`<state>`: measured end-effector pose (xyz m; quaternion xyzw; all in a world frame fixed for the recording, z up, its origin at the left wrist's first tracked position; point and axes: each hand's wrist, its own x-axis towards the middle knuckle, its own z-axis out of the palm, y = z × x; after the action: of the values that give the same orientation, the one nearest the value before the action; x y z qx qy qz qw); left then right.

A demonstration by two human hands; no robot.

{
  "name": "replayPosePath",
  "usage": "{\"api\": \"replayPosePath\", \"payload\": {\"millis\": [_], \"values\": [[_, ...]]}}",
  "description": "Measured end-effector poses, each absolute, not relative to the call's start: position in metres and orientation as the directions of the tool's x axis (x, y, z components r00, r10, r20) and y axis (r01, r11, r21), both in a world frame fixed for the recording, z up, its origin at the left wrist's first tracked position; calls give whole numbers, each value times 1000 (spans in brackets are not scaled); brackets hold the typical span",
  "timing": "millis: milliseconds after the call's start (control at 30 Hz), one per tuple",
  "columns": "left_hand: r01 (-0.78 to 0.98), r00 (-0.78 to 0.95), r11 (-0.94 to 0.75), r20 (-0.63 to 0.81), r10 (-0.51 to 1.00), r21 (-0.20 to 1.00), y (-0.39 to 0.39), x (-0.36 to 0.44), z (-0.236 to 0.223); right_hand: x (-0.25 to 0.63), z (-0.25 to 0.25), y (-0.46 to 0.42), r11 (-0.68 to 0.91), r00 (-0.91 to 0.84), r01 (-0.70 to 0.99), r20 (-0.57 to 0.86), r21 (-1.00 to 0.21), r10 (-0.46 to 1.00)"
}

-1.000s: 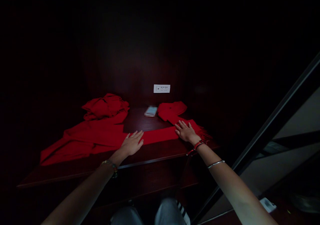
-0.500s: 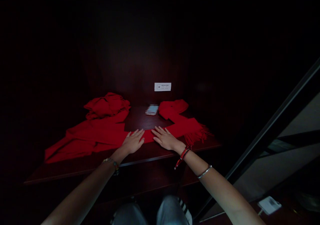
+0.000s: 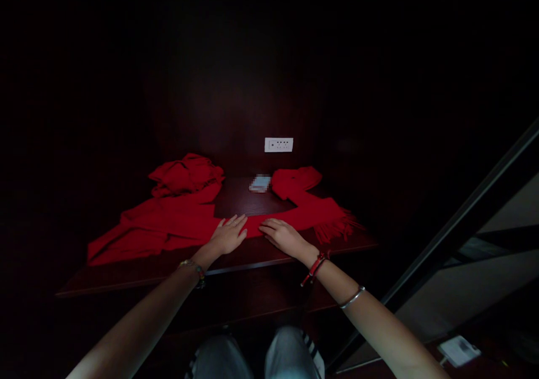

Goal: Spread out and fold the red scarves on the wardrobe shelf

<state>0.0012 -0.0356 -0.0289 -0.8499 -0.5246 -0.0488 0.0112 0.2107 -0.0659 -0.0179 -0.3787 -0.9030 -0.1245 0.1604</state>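
A red scarf (image 3: pixel 322 213) with a fringed right end lies flattened across the front of a dark wooden shelf (image 3: pixel 240 199). My left hand (image 3: pixel 228 236) rests palm down on its middle, fingers stretched out, holding nothing. Just to the right, my right hand (image 3: pixel 286 237) lies on the same strip with its fingers together and slightly bent; no cloth shows pinched in them. More red cloth (image 3: pixel 164 224) spreads out to the left, and a crumpled red heap (image 3: pixel 187 176) sits behind it. Another bunched red part (image 3: pixel 297 181) lies at the back right.
A small pale, blurred-out object (image 3: pixel 260 183) lies at the back of the shelf. A white wall socket (image 3: pixel 278 145) is above it. To the right runs a slanting dark frame edge (image 3: pixel 455 230). Lower right is a white card-like item (image 3: pixel 458 351). My knees are below the shelf.
My right hand's fingers have drawn together and bent from a spread, flat pose. My left hand stays flat on the scarf. The whole view has shifted slightly.
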Motion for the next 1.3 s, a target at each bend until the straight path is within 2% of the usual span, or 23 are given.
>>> {"api": "replayPosePath", "payload": {"millis": [233, 467, 700, 833, 1000, 1200, 1300], "values": [[871, 490, -489, -7, 872, 52, -23, -1, -8, 206, -7, -71, 645, -710, 704, 271, 298, 650], [805, 593, -589, -102, 798, 70, -22, -2, -15, 197, -7, -74, 640, -698, 715, 257, 280, 668], [788, 605, -601, 11, 796, 134, -9, -6, -10, 198, -8, -73, 641, -707, 704, 223, 305, 671], [780, 621, -625, 79, 780, 37, -1, -11, 11, 192, -5, -74, 653, -734, 679, 267, 337, 625], [658, 753, -753, 4, 658, 8, -24, -29, 21, 181, -5, -74, 662, -759, 650, 274, 373, 591], [614, 783, -779, -28, 622, -129, -50, -35, 23, 182, -9, -71, 654, -724, 690, 261, 312, 639], [633, 769, -762, -6, 639, -140, -48, -31, 25, 180, -9, -71, 642, -697, 718, 271, 270, 665]]}}
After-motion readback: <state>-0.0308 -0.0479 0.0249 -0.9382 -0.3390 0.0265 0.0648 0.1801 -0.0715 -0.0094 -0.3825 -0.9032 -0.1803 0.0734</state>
